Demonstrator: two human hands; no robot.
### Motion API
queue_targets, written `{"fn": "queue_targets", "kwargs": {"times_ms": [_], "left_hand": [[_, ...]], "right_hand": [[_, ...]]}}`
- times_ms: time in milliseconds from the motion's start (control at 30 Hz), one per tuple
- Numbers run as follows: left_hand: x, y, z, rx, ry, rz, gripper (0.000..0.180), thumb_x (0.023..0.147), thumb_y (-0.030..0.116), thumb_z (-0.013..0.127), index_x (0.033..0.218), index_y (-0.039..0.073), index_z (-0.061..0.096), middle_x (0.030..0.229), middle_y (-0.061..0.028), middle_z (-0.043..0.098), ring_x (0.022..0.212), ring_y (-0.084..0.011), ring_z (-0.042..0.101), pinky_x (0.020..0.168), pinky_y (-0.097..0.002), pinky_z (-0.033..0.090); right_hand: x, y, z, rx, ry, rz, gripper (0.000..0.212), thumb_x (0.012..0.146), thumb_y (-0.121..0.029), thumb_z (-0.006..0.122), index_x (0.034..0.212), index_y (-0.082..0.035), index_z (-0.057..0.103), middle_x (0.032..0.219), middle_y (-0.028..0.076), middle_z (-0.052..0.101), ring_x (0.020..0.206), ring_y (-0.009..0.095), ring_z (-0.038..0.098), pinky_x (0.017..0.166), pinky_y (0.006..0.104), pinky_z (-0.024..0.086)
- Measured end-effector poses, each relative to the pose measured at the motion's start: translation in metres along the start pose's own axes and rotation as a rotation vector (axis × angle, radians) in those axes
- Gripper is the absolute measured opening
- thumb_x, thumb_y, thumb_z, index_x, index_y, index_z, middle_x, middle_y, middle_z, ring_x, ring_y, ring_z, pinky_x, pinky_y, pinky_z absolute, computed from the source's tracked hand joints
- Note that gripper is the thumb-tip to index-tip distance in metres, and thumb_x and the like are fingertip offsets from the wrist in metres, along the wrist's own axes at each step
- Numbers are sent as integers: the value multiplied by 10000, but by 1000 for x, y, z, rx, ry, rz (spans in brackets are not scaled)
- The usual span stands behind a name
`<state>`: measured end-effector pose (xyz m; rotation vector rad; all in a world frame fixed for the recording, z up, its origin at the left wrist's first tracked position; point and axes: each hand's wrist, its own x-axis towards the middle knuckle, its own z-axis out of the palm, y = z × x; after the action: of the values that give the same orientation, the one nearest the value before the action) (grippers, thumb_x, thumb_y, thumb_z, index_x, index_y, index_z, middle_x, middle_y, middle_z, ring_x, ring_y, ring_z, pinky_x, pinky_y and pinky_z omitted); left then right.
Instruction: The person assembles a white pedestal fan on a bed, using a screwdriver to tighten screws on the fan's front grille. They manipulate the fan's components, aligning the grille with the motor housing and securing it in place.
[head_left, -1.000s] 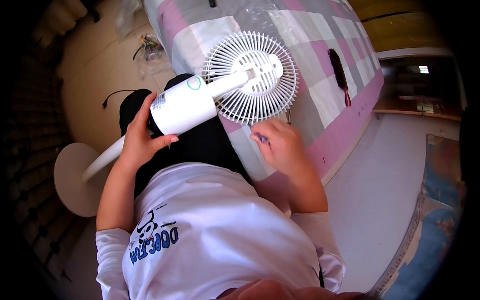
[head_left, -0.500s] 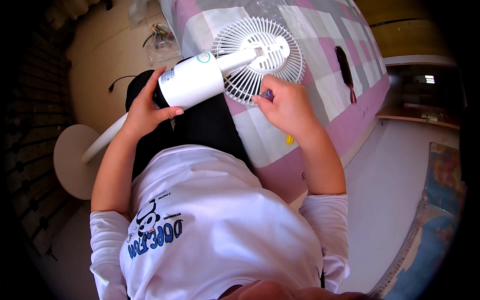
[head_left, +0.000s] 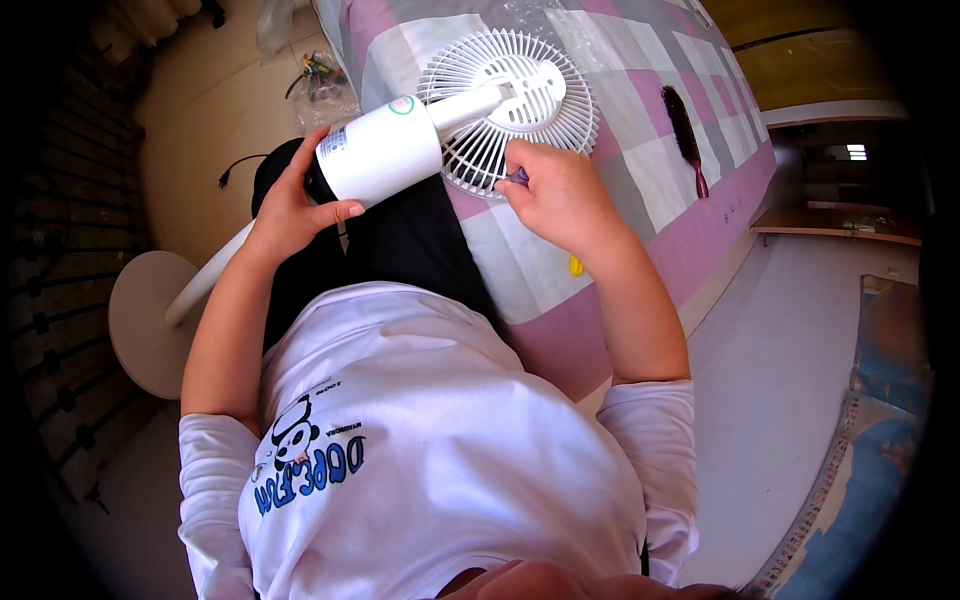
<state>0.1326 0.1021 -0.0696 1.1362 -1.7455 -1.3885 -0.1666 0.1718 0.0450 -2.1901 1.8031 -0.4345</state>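
Note:
A white fan [head_left: 385,155] lies across my lap, with its round slatted grille [head_left: 450,150] resting on the bed. My left hand [head_left: 290,210] is wrapped round the dark lower end of the fan's thick white cylinder, thumb and fingers on opposite sides. Close to the near edge of the grille, my right hand [head_left: 560,195] is closed on a small purple-handled tool [head_left: 519,176]. Its tip is too small to make out. From the cylinder's lower end a white pole [head_left: 212,275] runs down to a round pale base [head_left: 150,320] at the left.
The bed [head_left: 520,275] has a pink, grey and white checked cover. On it lie a dark-bristled hairbrush [head_left: 685,140] and a small yellow object [head_left: 576,265] beside my right forearm. A clear bag of small items [head_left: 322,80] and a black plug [head_left: 224,180] are on the floor.
My right hand has turned slightly and shifted a little left, so less of the purple handle shows. My left hand keeps its hold. The whole view has shifted slightly.

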Motion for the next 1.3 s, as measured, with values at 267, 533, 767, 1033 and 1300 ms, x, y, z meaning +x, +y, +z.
{"fn": "queue_targets", "kwargs": {"times_ms": [267, 533, 767, 1033, 1300], "left_hand": [[-1, -1, -1, 21, 2, 15, 1045, 663, 254, 903, 1516, 88, 322, 1423, -165, 504, 1349, -269, 448, 1120, -381, 343], [-1, 0, -2, 17, 0, 18, 1040, 665, 246, 902, 1516, 96, 323, 1428, -159, 501, 1352, -271, 445, 1121, -379, 341], [0, -1, -3, 5, 0, 24, 1054, 658, 255, 910, 1516, 90, 322, 1426, -163, 501, 1353, -273, 443, 1120, -380, 343], [-2, 2, -1, -28, 2, 12, 1055, 655, 247, 913, 1515, 83, 324, 1421, -165, 506, 1353, -270, 443, 1116, -376, 347], [-3, -1, -2, 10, 19, 22, 1051, 644, 250, 917, 1511, 97, 341, 1411, -151, 525, 1321, -263, 477, 1101, -375, 365]], "right_hand": [[2, 1, 2, -21, -87, 38, 155, 797, -109, 678, 890, -33, 579, 799, 183, 647, 786, 405, 632, 696, 516, 481], [2, -1, 1, -46, -122, 31, 135, 811, -97, 667, 889, -45, 570, 808, 160, 641, 782, 384, 634, 686, 504, 483], [-3, 0, 5, -56, -113, 33, 170, 819, -118, 682, 860, -47, 532, 778, 144, 622, 753, 370, 625, 647, 493, 468], [-9, 0, 13, -79, -21, 7, 200, 814, -119, 701, 839, -42, 518, 745, 148, 606, 713, 376, 608, 620, 471, 455], [-3, -8, 3, -124, -158, 115, 232, 893, -220, 658, 916, -44, 508, 732, 158, 639, 713, 380, 639, 639, 497, 481]]}}
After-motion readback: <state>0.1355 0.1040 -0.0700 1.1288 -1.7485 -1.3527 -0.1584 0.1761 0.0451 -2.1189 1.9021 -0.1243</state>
